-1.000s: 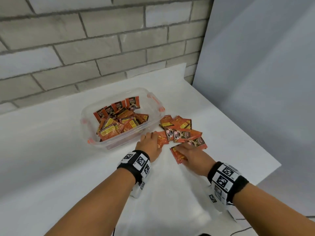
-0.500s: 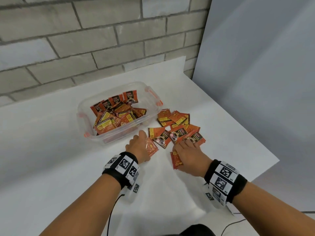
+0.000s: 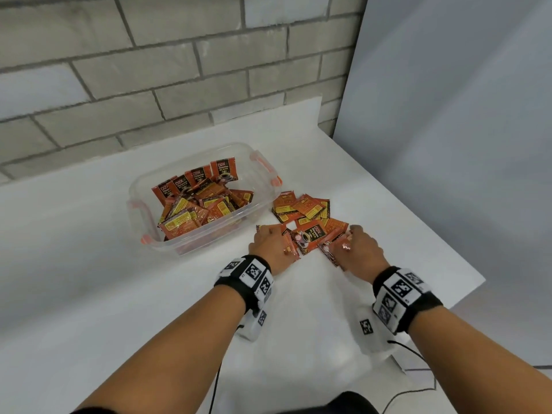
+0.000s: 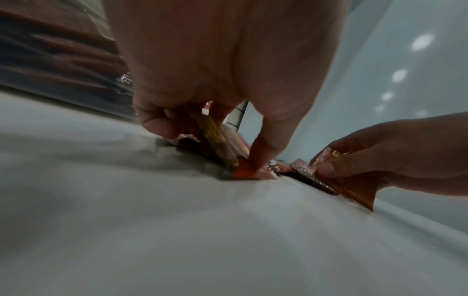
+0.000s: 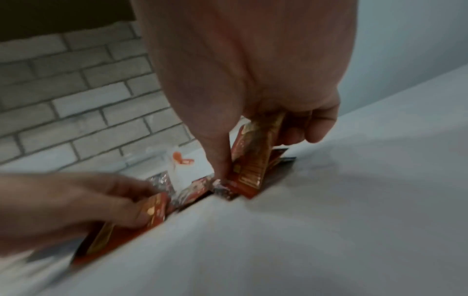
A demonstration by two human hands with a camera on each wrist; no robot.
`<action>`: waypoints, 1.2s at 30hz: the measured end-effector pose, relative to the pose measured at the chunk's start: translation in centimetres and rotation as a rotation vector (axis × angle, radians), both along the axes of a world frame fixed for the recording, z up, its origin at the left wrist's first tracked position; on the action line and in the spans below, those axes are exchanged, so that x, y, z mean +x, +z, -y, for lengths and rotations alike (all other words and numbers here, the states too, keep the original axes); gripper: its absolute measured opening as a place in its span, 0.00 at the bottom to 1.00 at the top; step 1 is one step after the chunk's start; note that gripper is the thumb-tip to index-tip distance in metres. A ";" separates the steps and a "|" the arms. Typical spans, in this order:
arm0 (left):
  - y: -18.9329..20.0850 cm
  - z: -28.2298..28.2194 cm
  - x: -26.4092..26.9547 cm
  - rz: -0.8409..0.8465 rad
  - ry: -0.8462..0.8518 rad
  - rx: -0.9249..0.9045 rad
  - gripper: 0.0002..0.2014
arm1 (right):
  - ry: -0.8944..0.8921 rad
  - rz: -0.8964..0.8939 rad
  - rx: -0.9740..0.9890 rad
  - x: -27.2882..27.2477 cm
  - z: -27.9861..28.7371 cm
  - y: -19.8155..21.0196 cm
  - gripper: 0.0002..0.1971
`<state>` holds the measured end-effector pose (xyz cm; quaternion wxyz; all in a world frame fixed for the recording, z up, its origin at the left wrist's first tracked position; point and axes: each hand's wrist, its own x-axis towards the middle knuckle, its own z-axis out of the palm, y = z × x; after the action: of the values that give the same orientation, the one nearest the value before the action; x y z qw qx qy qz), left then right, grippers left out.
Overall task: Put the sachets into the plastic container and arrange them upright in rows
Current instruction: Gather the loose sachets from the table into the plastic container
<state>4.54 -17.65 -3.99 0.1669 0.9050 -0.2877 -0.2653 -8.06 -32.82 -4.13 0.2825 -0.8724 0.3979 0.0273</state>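
1. Head view: a clear plastic container with orange clips [image 3: 263, 201] sits on the white desk [image 3: 89, 279], left of a loose pile of small orange sachets [image 3: 307, 213]. Inside it, a few sachets stand at the far wall; the rest lie jumbled. The left hand [image 3: 268, 245] and right hand [image 3: 361, 249] reach the pile's near edge.
2. Left wrist view: the left fingers [image 4: 263, 156] curl and pinch sachets off the desk.
3. Right wrist view: the right fingers [image 5: 220, 160] curl round a few sachets, lifted on edge.
4. This looks like the gathering step. Next, carry both bunches left into the container and stand them in rows.
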 end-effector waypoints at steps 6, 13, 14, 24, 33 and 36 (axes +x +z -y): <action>-0.8 0.2 0.2 0.111 -0.035 0.023 0.35 | 0.099 -0.117 -0.249 -0.1 -1.3 -0.4 0.29; 0.0 -0.3 0.9 0.039 0.028 0.079 0.33 | 0.090 -0.085 -0.062 -0.8 -1.6 0.3 0.26; 0.0 -0.5 1.0 0.005 0.039 0.065 0.33 | 0.067 -0.076 0.019 -1.1 -1.4 0.3 0.25; 1.8 -0.1 2.8 -0.209 0.210 -0.173 0.28 | -0.239 0.011 0.330 -0.1 2.6 -1.0 0.26; -0.3 2.8 -1.7 -0.074 -0.122 0.017 0.36 | -0.131 -0.107 0.063 1.3 0.6 -0.9 0.31; -0.7 3.2 -2.2 0.035 -0.134 0.028 0.36 | -0.112 -0.096 0.065 1.2 0.4 -0.8 0.33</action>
<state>2.34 -20.83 -4.64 0.1313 0.8903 -0.3468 -0.2642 -6.89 -33.24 -4.96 0.2924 -0.8367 0.4583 0.0664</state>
